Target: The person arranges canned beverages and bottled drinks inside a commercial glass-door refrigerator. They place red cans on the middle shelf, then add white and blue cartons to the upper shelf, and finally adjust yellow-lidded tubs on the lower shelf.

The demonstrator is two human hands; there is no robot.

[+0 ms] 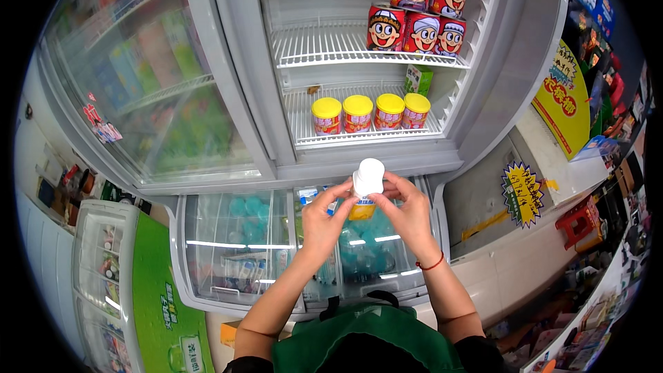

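Note:
A small bottle with a white cap and a yellow label (369, 181) is held upright between both hands, in front of the fridge's lower sill. My left hand (327, 213) grips its left side with thumb and fingers. On its right side, my right hand (406, 212) holds it the same way; a red cord bracelet circles that wrist. Beyond the bottle, several tubs with yellow lids (358, 114) stand in a row on the lower wire shelf (311, 140). Red cartoon-face cans (386, 28) are stacked on the right of the shelf above. A green-and-white carton (418, 80) stands behind the tubs.
A sliding glass door (155, 88) covers the fridge's left side. Below my hands lies a glass-topped chest freezer (233, 241) holding teal items and packets. Another freezer (135, 212) with a green side stands at the left. A starburst price sign (522, 194) and a red plastic stool (577, 223) are at the right.

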